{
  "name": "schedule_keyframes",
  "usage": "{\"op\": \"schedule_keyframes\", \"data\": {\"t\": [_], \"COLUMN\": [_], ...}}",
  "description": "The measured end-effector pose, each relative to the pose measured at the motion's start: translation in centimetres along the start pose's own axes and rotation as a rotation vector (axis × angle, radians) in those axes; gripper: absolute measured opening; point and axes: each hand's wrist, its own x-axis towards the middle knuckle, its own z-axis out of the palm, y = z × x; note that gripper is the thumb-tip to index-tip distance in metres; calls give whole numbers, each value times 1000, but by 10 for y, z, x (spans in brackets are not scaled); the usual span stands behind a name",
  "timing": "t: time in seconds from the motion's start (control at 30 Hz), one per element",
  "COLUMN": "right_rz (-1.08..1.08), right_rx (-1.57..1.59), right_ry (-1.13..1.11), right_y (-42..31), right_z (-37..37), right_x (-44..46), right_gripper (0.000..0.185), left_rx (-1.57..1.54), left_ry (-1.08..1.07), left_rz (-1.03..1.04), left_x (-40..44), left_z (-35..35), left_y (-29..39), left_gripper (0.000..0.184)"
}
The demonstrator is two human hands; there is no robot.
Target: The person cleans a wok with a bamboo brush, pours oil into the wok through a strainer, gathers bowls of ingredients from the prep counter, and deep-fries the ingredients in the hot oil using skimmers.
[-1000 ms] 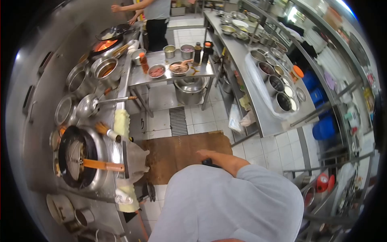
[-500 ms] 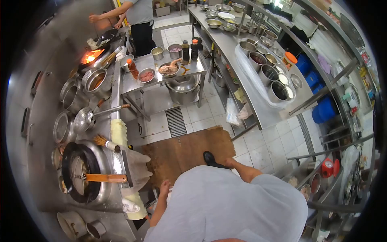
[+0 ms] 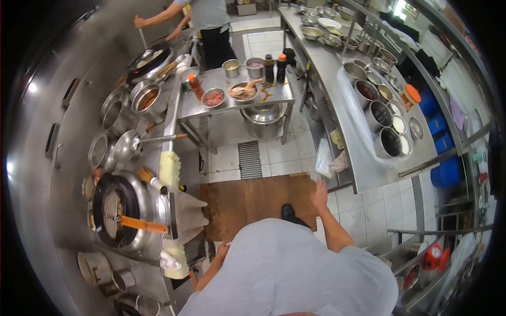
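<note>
My right hand is held out over the right edge of the brown floor mat, its fingers stretched out and nothing in it. Low at my left side is my left hand, partly hidden by my grey shirt; its fingers are too small to read. Left of it stands the stove counter, where a black wok holds a strainer with a wooden handle. A folded yellow cloth lies on the counter edge, and a white cloth lies nearer me.
Ahead, a small steel table bears bowls of meat and bottles. A co-worker stands at a far wok. On the right runs a long counter with pots; a plastic bag hangs beside it. A floor drain lies between.
My right hand has swung outward and forward to the right. My left hand, out of sight a second ago, shows at my left side. The co-worker's wok no longer shows flames.
</note>
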Motion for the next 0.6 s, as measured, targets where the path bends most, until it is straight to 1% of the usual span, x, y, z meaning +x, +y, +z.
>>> {"op": "schedule_keyframes", "data": {"t": [0.07, 0.1, 0.17, 0.23, 0.33, 0.37, 0.4, 0.43, 0.47, 0.5, 0.53, 0.6], "right_rz": [-52, -87, -189, -191, -219, -241, -245, -248, -268, -232, -191, -180], "right_rx": [-75, -117, -160, -259, -273, -263, -288, -314, -307, -370, -432, -403], "right_ry": [186, 266, 373, 407, 418, 407, 383, 359, 348, 254, 163, 144], "right_y": [-19, -24, -27, -17, -15, -6, 4, 10, 14, 22, 26, 24], "right_z": [-53, -77, -120, -134, -152, -149, -142, -135, -130, -124, -119, -116], "right_x": [55, 83, 137, 192, 254, 270, 285, 298, 302, 301, 298, 300], "right_gripper": [69, 71, 69, 71, 74, 74, 75, 76, 76, 77, 77, 79], "left_rx": [-7, -16, -43, -99, -377, -414, -322, -226, -284, -340, -347, -195], "left_ry": [-40, -49, -46, -24, -27, -1, 96, 192, 226, 258, 271, 235], "left_rz": [2, -13, -49, -97, -255, -268, -183, -101, -62, -21, -29, 28], "left_x": [7, 7, 5, 0, 11, 13, 3, -10, 4, 15, 16, 20], "left_z": [14, 17, 23, 23, 17, 16, 22, 23, 29, 35, 38, 45], "left_y": [-44, -50, -51, -42, -13, 2, 38, 98, 103, 109, 123, 156], "left_gripper": [36, 36, 36, 36, 36, 36, 36, 36, 34, 33, 33, 31]}}
